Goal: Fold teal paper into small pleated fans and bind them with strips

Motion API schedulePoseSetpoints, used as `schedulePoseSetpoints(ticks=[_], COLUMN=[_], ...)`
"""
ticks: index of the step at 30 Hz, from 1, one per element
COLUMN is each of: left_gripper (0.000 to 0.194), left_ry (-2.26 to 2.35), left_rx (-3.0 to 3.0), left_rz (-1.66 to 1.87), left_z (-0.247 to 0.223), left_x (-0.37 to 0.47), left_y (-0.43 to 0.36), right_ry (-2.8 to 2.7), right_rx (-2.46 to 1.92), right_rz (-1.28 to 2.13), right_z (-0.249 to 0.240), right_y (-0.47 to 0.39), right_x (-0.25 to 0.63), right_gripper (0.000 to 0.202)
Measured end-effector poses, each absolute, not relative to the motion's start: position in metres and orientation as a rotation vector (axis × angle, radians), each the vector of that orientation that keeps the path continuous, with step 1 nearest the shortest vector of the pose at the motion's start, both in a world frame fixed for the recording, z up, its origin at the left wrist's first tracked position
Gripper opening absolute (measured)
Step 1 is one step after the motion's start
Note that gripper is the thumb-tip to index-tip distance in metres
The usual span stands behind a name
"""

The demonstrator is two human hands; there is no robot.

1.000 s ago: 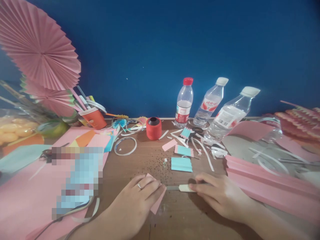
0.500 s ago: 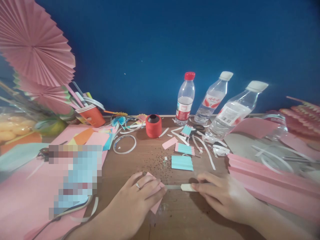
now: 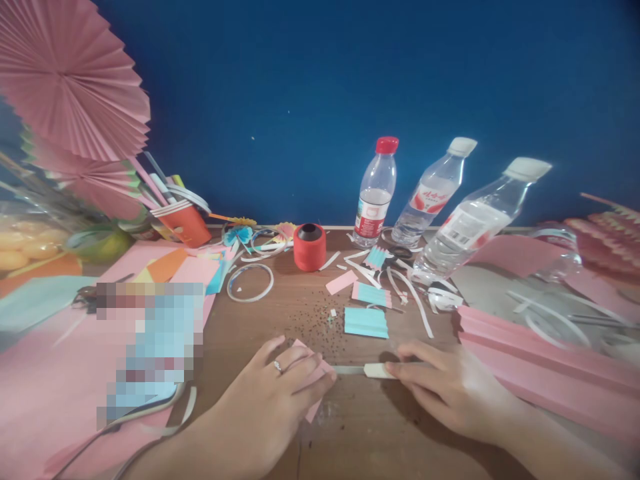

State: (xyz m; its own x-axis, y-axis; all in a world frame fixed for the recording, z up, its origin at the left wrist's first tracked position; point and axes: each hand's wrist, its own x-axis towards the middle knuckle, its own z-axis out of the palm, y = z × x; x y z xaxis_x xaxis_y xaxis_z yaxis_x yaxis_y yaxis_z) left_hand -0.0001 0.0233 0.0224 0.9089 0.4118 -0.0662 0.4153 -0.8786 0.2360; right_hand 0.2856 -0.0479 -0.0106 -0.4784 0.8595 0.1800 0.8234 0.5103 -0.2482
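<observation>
My left hand is laid over a small pink paper piece, its curled fingers and thumb pinning it to the table. One finger wears a ring. In my right hand is a slim knife with a white handle, pinched between thumb and fingers. Its flat grey blade lies level and points left, reaching the paper by my left fingertips; the tip is hidden there. Just beyond my hands lie a folded light-blue paper, a pleated blue-and-pink paper and a plain pink slip.
Behind stand a red roll-shaped object, a red-capped bottle and two leaning white-capped bottles. Tape rings, white strips and dark crumbs are scattered about. Pink sheets and an orange cup are left; pleated pink paper lies right.
The view has shifted slightly, so the bottles appear a little further right and higher. Both hands keep nearly the same pose on the paper and the knife.
</observation>
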Motion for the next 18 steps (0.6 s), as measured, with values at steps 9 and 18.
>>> schedulePoseSetpoints(ticks=[9, 18], left_gripper=[0.042, 0.042], left_ry=[0.619, 0.636], left_rx=[2.846, 2.879], left_rz=[0.011, 0.066], left_z=[0.021, 0.0166], left_x=[-0.0011, 0.0004], left_y=[0.0234, 0.0228], right_ry=[-2.486, -2.463], right_rx=[-1.423, -1.415], right_rz=[0.191, 0.201], right_z=[-0.0129, -0.0105], right_y=[-0.0475, -0.0431], right_x=[0.2839, 0.2797], right_gripper=[0.029, 0.028])
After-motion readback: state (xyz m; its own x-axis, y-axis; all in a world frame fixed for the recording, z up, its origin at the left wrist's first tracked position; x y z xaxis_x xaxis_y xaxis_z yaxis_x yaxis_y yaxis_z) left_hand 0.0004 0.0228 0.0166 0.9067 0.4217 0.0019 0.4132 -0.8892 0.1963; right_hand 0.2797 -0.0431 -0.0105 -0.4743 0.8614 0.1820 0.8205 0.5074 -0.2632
